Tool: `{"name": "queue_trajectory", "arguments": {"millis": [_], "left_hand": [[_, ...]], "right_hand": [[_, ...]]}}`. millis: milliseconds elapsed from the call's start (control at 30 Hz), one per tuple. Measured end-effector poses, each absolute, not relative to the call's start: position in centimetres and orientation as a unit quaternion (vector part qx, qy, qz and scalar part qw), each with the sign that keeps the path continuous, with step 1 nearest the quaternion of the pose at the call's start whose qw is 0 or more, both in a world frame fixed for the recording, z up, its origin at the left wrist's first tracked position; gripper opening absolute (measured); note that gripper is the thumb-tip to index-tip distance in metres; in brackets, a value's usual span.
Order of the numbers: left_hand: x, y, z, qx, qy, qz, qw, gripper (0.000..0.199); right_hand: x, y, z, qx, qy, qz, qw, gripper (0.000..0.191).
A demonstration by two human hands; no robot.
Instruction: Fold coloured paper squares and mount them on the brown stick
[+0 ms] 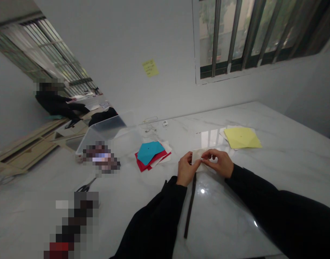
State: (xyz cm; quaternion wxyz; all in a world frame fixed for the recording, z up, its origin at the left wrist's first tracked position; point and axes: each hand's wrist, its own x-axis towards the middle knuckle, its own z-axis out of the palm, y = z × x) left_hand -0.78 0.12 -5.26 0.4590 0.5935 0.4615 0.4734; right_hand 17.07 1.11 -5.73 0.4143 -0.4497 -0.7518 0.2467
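Note:
Above the table, my left hand (185,170) is closed on a small cream-coloured flat piece (197,154); I cannot tell if it is cloth or paper. My right hand (221,163) pinches a tiny shiny metal piece (201,159) against its front, thumb and fingertips meeting there. The thumbs of both hands nearly touch. A long dark brown strip (190,212) runs from beneath my left hand toward the table's front edge. Whether that hand grips the strip's upper end is hidden.
Blue, red and white cut sheets (150,151) lie left of my hands, a yellow sheet (242,137) right. Scissors (86,185), a clear plastic bin (100,131) and a cable (150,126) share the marble-patterned table (229,219). A person (53,102) sits far left.

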Motion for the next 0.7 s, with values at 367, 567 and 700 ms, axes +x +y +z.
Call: {"name": "queue_trajectory", "arguments": {"millis": [367, 567, 700], "left_hand": [[-1.7, 1.2, -5.9, 0.535, 0.494, 0.534, 0.429, 0.026], [-3.5, 3.0, -6.6, 0.414, 0.545, 0.593, 0.425, 0.027], [-3.7, 3.3, -6.4, 0.381, 0.538, 0.608, 0.441, 0.027]], "right_hand": [[17.8, 1.7, -5.1, -0.432, -0.687, 0.399, 0.427, 0.025], [19.4, 3.2, -7.0, -0.502, -0.769, 0.229, 0.323, 0.010], [20.1, 3.8, -7.5, -0.486, -0.800, 0.232, 0.265, 0.011]]}}
